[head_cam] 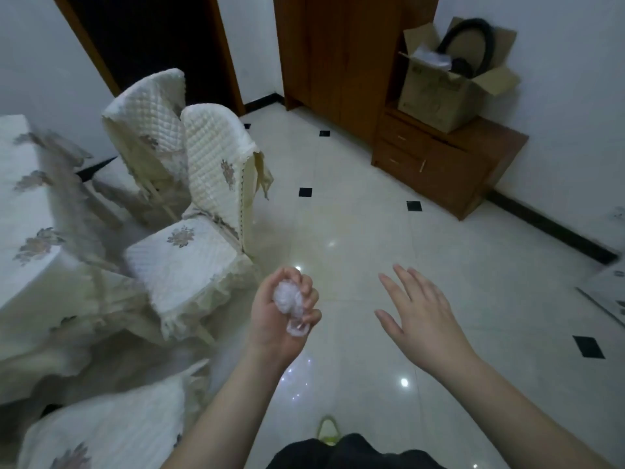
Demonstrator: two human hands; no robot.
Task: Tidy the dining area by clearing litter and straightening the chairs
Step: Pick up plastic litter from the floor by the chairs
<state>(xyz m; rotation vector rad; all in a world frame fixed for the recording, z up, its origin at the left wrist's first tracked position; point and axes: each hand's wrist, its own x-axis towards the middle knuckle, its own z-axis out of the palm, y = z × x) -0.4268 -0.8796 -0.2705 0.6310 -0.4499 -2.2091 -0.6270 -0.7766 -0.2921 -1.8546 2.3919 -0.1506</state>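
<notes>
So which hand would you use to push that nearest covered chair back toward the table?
The right hand, probably. It is open and empty, fingers spread above the floor. The left hand is nearer the quilted chair but is closed around a crumpled plastic wrapper, so it can't grip well.

Floor (372, 238) is showing glossy pale tile with black inlays, reflecting lamp spots. Chair covers (209, 157) are looking like quilted cream cloth with a slight sheen and frilled hems. Tablecloth (20, 204) is reading as printed floral fabric. Cabinet (449, 164) is showing matt brown wood. Box (439, 96) is plain cardboard. Wad (287, 297) is looking like crinkled thin clear plastic.
</notes>
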